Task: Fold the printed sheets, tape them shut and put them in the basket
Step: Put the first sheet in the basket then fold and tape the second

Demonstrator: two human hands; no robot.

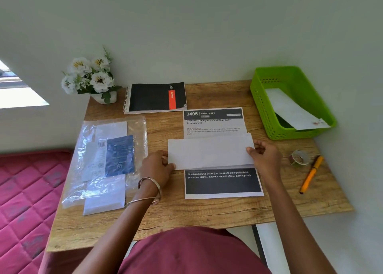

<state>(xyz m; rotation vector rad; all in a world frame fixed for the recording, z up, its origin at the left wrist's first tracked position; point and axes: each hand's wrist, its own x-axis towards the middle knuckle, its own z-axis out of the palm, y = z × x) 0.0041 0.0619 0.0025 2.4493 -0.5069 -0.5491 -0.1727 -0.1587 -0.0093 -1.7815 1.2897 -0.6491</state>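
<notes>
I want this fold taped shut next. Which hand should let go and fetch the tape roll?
The right hand. The tape roll lies just to its right beside the orange pen; the left hand pinches the folded sheet at the far end and can probably hold it.

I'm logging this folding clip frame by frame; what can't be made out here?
Head view only:
- Middle of the printed sheet: hidden under the folded white paper that the left hand and right hand pinch.
- Green plastic basket: floor hidden by a white folded sheet.
- Blue packet in the clear bag: print too small.
</notes>
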